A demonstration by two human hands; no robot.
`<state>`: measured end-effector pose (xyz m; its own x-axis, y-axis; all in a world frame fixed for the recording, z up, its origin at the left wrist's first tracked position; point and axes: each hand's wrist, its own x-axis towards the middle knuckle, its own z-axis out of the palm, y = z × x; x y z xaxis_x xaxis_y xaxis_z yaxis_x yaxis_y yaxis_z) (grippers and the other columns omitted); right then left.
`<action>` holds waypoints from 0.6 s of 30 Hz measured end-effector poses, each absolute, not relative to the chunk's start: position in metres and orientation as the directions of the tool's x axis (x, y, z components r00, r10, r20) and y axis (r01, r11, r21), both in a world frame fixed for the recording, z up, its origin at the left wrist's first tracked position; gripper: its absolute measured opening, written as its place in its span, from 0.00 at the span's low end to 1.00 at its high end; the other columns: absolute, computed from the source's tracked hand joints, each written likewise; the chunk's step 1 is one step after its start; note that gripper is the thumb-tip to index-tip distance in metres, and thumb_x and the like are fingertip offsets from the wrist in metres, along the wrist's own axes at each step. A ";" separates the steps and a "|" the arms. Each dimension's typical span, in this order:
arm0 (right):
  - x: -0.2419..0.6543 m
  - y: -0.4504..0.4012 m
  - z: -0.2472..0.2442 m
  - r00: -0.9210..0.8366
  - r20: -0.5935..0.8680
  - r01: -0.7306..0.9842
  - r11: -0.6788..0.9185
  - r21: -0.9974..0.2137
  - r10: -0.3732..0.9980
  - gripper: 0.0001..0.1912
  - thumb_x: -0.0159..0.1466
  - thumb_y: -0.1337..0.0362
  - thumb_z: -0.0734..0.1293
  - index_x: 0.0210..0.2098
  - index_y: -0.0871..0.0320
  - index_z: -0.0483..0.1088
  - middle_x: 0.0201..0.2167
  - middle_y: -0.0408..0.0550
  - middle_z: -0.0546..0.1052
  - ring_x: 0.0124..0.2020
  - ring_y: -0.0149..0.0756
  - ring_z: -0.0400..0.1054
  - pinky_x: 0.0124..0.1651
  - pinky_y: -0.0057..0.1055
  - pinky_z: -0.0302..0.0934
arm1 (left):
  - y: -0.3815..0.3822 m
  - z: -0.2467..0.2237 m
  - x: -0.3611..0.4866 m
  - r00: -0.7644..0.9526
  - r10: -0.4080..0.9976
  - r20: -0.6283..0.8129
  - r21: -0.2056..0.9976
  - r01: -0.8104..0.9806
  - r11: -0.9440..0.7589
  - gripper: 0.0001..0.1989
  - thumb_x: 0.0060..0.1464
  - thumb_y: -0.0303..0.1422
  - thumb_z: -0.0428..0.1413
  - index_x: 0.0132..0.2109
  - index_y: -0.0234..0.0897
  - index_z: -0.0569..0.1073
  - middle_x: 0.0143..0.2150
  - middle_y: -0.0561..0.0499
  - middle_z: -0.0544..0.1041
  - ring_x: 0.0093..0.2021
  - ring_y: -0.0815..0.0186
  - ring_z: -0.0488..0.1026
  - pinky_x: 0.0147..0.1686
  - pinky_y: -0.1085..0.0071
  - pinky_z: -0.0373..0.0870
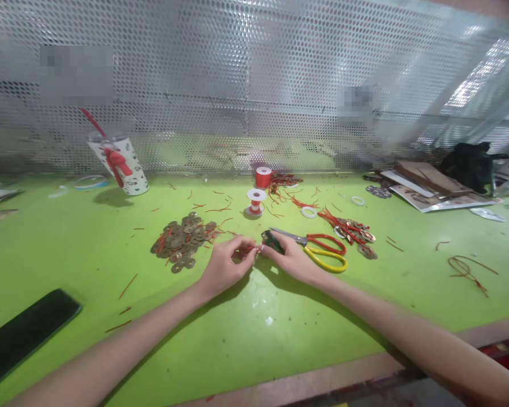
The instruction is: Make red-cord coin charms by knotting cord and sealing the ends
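Note:
My left hand (227,261) and my right hand (290,260) meet over the middle of the green table, fingertips almost touching. Between the fingertips of my left hand is a short red cord (251,247), pinched. The thumb and finger of my right hand close on the same spot, and a dark green object (273,242) shows at its fingers; its kind is unclear. Behind my right hand lie scissors (326,252) with one red and one yellow handle. Beside my left hand is a pile of old-looking coins (178,240) with holes, mixed with red cord bits.
Two spools of red cord, a full one (263,178) and a thinner one (255,207), stand behind my hands. Coins tied with red cord (354,232) lie to the right. A patterned cup (125,167), a dark phone-like slab (29,333) and papers (428,189) sit farther out. A perforated metal panel (237,85) closes the back.

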<state>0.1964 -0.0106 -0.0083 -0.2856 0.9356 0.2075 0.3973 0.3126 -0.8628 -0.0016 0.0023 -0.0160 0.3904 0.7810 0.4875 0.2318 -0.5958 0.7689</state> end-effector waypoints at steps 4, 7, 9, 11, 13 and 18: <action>0.196 -0.014 -0.008 -0.323 0.245 0.486 0.383 -0.786 0.914 0.05 0.68 0.63 0.62 0.35 0.57 0.64 0.32 0.44 0.72 0.34 0.36 0.64 0.37 0.31 0.57 | 0.001 -0.017 -0.001 0.467 0.710 0.527 0.691 0.251 -0.678 0.03 0.60 0.26 0.56 0.40 0.35 0.74 0.32 0.52 0.80 0.29 0.70 0.77 0.31 0.76 0.75; 0.197 -0.017 -0.009 -0.351 0.268 0.515 0.424 -0.745 0.897 0.03 0.65 0.66 0.62 0.34 0.57 0.64 0.29 0.44 0.72 0.29 0.34 0.64 0.33 0.29 0.55 | 0.001 -0.017 -0.002 0.489 0.691 0.533 0.655 0.278 -0.703 0.04 0.59 0.24 0.56 0.41 0.35 0.74 0.31 0.52 0.80 0.29 0.70 0.77 0.30 0.77 0.73; 0.197 -0.019 -0.011 -0.372 0.302 0.519 0.467 -0.716 0.878 0.01 0.64 0.67 0.63 0.37 0.57 0.66 0.29 0.45 0.74 0.28 0.34 0.64 0.32 0.29 0.55 | 0.001 -0.017 -0.002 0.495 0.690 0.528 0.638 0.305 -0.707 0.05 0.59 0.24 0.56 0.41 0.35 0.74 0.32 0.52 0.80 0.28 0.70 0.76 0.30 0.76 0.73; 0.198 -0.021 -0.013 -0.388 0.335 0.552 0.508 -0.661 0.859 0.04 0.64 0.68 0.63 0.40 0.58 0.67 0.29 0.46 0.76 0.27 0.35 0.65 0.32 0.29 0.55 | 0.001 -0.017 -0.003 0.501 0.689 0.524 0.619 0.331 -0.712 0.04 0.59 0.24 0.56 0.41 0.34 0.74 0.32 0.52 0.80 0.28 0.69 0.76 0.30 0.74 0.72; 0.199 -0.023 -0.017 -0.411 0.354 0.610 0.542 -0.578 0.840 0.04 0.65 0.68 0.62 0.40 0.58 0.67 0.29 0.48 0.76 0.27 0.35 0.65 0.31 0.29 0.55 | 0.001 -0.018 -0.003 0.502 0.688 0.525 0.609 0.344 -0.715 0.05 0.59 0.24 0.56 0.42 0.35 0.74 0.32 0.52 0.80 0.28 0.69 0.75 0.30 0.74 0.72; 0.202 -0.019 -0.025 -0.472 0.371 0.682 0.598 -0.421 0.800 0.03 0.68 0.67 0.61 0.40 0.59 0.66 0.31 0.53 0.77 0.29 0.39 0.68 0.32 0.31 0.54 | 0.001 -0.020 -0.003 0.503 0.693 0.516 0.610 0.352 -0.710 0.05 0.58 0.24 0.56 0.42 0.35 0.74 0.31 0.53 0.79 0.27 0.69 0.75 0.30 0.74 0.71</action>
<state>0.2024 -0.0194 -0.0245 -0.4720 0.7997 0.3711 0.6821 0.5979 -0.4210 -0.0033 0.0013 -0.0196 0.5035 0.6933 0.5156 0.3519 -0.7096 0.6105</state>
